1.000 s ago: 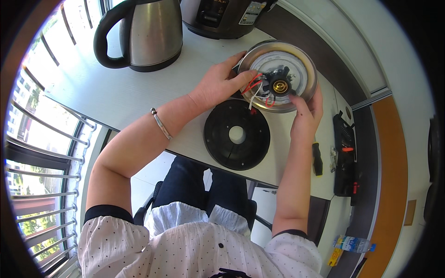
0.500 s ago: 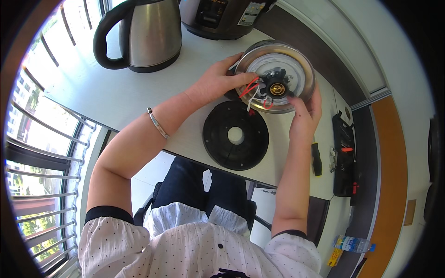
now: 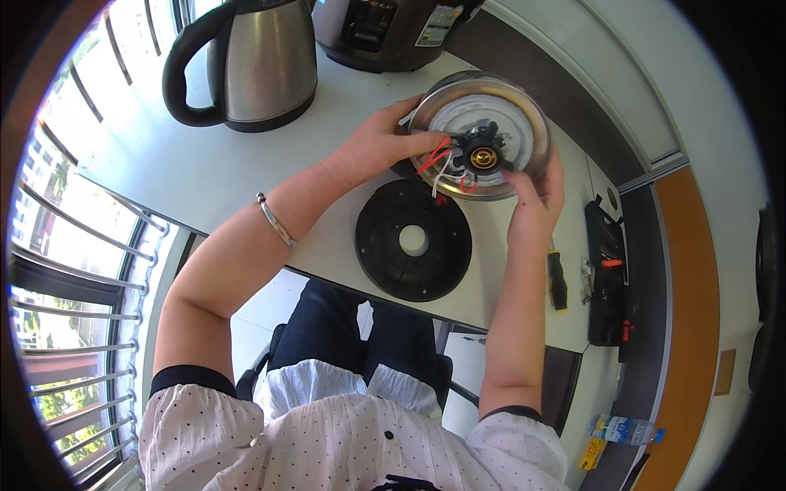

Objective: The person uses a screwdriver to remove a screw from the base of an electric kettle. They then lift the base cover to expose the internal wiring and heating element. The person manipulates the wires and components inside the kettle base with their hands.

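Observation:
An electric kettle (image 3: 528, 110) is tipped so that its steel underside faces me. In its middle sits a black connector (image 3: 483, 158) with a brass-coloured centre, pressed by my thumbs on either side. Loose red and white wires (image 3: 436, 159) hang from the connector's left. My left hand (image 3: 401, 135) grips the kettle's left edge, thumb over the rim. Around the right edge my right hand (image 3: 536, 196) is wrapped, its thumb at the connector. Just below lies a round black base cover (image 3: 381, 245) with a central hole, flat on the table. The kettle's far side is hidden.
A second steel kettle (image 3: 266, 65) with a black handle stands at the back left, beside a dark cooker (image 3: 377, 37). To the right lie a screwdriver (image 3: 557, 282), small metal bits (image 3: 585, 278) and an open black tool case (image 3: 606, 278). The table's front edge is near my lap.
The view has shifted slightly, so everything appears a little farther left. Both hands keep the same hold on the kettle, and its tilt looks almost unchanged.

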### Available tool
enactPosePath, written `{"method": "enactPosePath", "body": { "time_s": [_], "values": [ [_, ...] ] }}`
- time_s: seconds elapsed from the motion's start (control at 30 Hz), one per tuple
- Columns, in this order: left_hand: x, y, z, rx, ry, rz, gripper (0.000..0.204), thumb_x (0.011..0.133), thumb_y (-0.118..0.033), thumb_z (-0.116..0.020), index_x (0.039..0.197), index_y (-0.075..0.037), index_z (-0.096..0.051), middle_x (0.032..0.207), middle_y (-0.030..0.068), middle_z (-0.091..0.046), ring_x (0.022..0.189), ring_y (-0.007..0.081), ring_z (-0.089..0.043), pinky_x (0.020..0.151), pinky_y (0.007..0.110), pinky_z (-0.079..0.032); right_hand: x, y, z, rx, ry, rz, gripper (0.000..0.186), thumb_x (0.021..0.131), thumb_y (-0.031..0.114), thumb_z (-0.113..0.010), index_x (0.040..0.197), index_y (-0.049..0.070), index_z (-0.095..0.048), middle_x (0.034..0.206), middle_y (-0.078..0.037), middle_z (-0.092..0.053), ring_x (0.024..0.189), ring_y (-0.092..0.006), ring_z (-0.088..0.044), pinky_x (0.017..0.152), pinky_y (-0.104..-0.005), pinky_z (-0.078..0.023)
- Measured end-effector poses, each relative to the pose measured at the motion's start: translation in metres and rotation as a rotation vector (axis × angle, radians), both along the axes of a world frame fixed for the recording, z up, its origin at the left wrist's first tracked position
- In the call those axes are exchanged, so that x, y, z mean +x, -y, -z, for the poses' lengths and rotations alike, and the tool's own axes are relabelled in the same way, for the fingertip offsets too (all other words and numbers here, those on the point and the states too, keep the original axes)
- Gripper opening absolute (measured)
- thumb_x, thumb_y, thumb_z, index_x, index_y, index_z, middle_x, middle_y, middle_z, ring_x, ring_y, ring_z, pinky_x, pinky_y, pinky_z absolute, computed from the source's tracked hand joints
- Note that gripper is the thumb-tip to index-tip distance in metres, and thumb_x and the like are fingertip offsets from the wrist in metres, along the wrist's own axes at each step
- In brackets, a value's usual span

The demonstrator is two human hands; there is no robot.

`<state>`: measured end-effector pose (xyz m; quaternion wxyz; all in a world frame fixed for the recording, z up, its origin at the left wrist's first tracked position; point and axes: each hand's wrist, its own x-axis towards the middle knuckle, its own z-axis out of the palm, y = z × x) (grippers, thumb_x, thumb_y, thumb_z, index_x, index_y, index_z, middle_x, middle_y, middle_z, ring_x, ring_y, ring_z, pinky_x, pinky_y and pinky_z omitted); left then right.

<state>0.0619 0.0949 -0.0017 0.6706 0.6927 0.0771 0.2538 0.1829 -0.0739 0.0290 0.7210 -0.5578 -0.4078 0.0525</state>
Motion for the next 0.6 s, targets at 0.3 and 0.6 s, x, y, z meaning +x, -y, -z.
{"method": "enactPosePath", "body": {
  "time_s": [0.3, 0.6],
  "values": [
    [-0.0036, 0.0035, -0.0074, -0.061, 0.007, 0.021, 0.073, 0.075, -0.028, -0.068, 0.132, 0.004, -0.036, 0.109, 0.0149, -0.058, 0.098, 0.0188, -0.057, 0.086, 0.029, -0.044, -0.0037, 0.0012, -0.0016, -0.010, 0.014, -0.010, 0.073, 0.064, -0.013, -0.052, 0.134, 0.001, -0.038, 0.127, -0.012, -0.048, 0.115, -0.0197, -0.048, 0.098, -0.0297, -0.036],
    [-0.0041, 0.0049, -0.0075, -0.104, -0.004, -0.003, 0.054, 0.077, -0.025, -0.067, 0.116, 0.006, -0.047, 0.102, 0.0123, -0.060, 0.095, 0.0161, -0.057, 0.087, 0.028, -0.042, -0.0011, -0.0007, 0.0004, -0.005, 0.036, -0.022, 0.073, 0.063, -0.013, -0.052, 0.134, 0.001, -0.038, 0.127, -0.011, -0.048, 0.115, -0.0195, -0.048, 0.098, -0.0294, -0.036]
  ]
}}
